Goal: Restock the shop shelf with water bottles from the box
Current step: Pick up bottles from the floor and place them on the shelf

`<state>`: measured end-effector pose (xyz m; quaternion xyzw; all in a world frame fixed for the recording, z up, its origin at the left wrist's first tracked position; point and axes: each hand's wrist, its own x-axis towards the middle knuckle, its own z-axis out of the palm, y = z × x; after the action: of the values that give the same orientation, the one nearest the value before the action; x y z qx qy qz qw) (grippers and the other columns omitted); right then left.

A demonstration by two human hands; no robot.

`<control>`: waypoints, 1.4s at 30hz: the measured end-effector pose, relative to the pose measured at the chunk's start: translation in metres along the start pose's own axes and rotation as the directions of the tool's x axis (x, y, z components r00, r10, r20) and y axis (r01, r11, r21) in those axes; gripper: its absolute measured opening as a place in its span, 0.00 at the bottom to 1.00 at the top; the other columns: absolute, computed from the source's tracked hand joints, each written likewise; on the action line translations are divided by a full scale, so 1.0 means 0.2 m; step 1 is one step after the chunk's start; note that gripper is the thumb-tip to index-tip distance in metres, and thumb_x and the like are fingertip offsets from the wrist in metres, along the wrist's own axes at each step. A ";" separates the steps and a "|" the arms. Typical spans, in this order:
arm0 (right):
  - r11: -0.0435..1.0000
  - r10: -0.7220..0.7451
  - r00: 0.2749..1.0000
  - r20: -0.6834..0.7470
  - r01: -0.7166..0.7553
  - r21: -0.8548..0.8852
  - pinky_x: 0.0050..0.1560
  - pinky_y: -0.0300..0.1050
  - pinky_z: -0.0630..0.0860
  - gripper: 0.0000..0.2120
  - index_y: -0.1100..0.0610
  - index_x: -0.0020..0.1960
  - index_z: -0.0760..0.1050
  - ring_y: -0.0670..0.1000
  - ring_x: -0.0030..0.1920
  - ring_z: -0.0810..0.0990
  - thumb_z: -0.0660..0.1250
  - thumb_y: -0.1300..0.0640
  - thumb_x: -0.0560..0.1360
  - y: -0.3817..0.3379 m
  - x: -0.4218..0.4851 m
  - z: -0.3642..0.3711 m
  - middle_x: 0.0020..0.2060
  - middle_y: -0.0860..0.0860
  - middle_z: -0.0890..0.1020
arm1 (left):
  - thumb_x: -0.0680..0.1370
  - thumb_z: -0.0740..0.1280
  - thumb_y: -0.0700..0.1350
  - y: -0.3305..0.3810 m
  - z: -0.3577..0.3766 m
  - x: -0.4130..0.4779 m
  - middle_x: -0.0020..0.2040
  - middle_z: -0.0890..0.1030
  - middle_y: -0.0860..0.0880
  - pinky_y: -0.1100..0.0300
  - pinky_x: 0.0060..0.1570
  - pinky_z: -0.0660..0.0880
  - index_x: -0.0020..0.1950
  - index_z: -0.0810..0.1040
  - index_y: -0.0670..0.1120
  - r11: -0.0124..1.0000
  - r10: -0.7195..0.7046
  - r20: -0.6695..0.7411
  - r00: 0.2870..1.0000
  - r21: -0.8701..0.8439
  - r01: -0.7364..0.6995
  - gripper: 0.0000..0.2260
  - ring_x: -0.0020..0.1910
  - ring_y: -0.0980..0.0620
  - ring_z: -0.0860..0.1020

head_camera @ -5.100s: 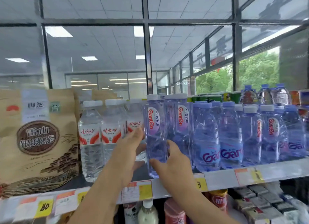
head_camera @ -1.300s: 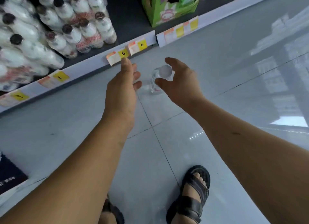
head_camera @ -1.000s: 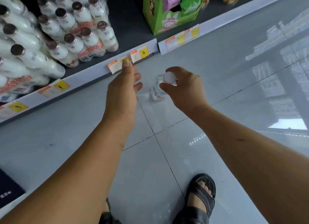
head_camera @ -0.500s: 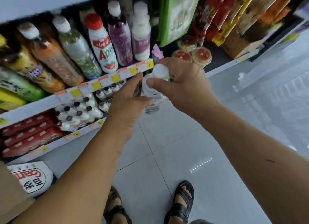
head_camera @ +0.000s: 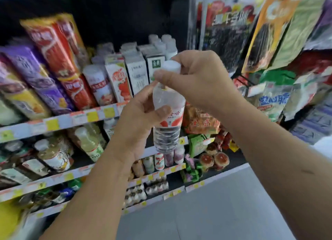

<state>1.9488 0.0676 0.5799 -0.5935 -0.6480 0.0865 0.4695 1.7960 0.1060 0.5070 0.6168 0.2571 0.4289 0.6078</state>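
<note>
Holding one water bottle upright in the air between both hands, the person faced the shop shelving, which showed blurred. The right hand gripped it from above, thumb and fingers curled round the white cap and the neck. The left hand wrapped the body at the red-and-white label, thumb across the front and the other fingers hidden behind.

The bottle touched no shelf. It hung in front of the front edge of the shelf that carried the milk cartons, with its base down near the shelf below. No water bottles of its kind showed on any shelf in view, and the box was out of sight, so how many had been stocked could not be told.

By my reading the task was mid-cycle: this bottle was in hand but not yet placed. Left to do were carrying it to the water shelf, setting it at that shelf's front edge or behind others there, and going to the box for more.
</note>
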 end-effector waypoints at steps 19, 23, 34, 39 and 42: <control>0.931 -0.050 0.999 -0.012 0.051 0.362 0.49 0.41 0.76 0.27 0.27 0.61 0.68 0.36 0.43 0.81 0.67 0.29 0.63 -1.16 0.20 0.37 0.44 0.34 0.83 | 0.63 0.81 0.49 1.45 -0.73 -0.08 0.51 0.85 0.40 0.46 0.48 0.75 0.58 0.83 0.44 0.972 0.231 -0.189 0.954 0.002 -0.235 0.26 0.46 0.41 0.80; 0.925 -0.074 0.997 0.020 0.062 0.374 0.53 0.40 0.75 0.31 0.26 0.65 0.66 0.33 0.50 0.80 0.76 0.44 0.68 -1.25 0.23 0.53 0.50 0.29 0.81 | 0.66 0.76 0.49 1.53 -0.87 -0.11 0.44 0.85 0.46 0.56 0.38 0.77 0.51 0.86 0.49 0.970 0.241 -0.187 0.952 0.018 -0.242 0.14 0.40 0.44 0.79; 0.880 -0.102 0.987 0.127 0.030 0.473 0.52 0.43 0.76 0.27 0.34 0.58 0.76 0.37 0.46 0.84 0.79 0.57 0.66 -1.43 0.48 0.67 0.46 0.37 0.85 | 0.67 0.75 0.65 1.62 -1.12 -0.11 0.59 0.84 0.53 0.52 0.64 0.75 0.72 0.73 0.52 0.965 0.261 -0.373 0.891 0.099 -0.241 0.36 0.61 0.53 0.80; 0.851 -0.137 0.983 0.121 0.055 0.522 0.52 0.45 0.78 0.22 0.37 0.59 0.75 0.39 0.50 0.82 0.77 0.48 0.68 -1.45 0.68 0.82 0.49 0.35 0.84 | 0.68 0.65 0.69 1.61 -1.26 -0.13 0.58 0.84 0.53 0.41 0.70 0.67 0.61 0.82 0.54 0.980 0.200 -0.610 0.767 0.126 -0.156 0.29 0.61 0.51 0.80; 0.847 -0.185 0.978 0.097 0.108 0.521 0.55 0.49 0.78 0.23 0.37 0.61 0.73 0.38 0.51 0.82 0.76 0.51 0.70 -1.51 0.76 0.89 0.51 0.35 0.83 | 0.69 0.60 0.67 1.63 -1.34 -0.13 0.57 0.84 0.56 0.42 0.70 0.67 0.60 0.82 0.55 0.985 0.173 -0.618 0.767 0.113 -0.131 0.27 0.60 0.55 0.80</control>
<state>1.6357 0.1919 0.7622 -0.3881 -0.6770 0.2619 0.5679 1.4901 0.1840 0.7881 0.4770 0.4068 0.6486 0.4316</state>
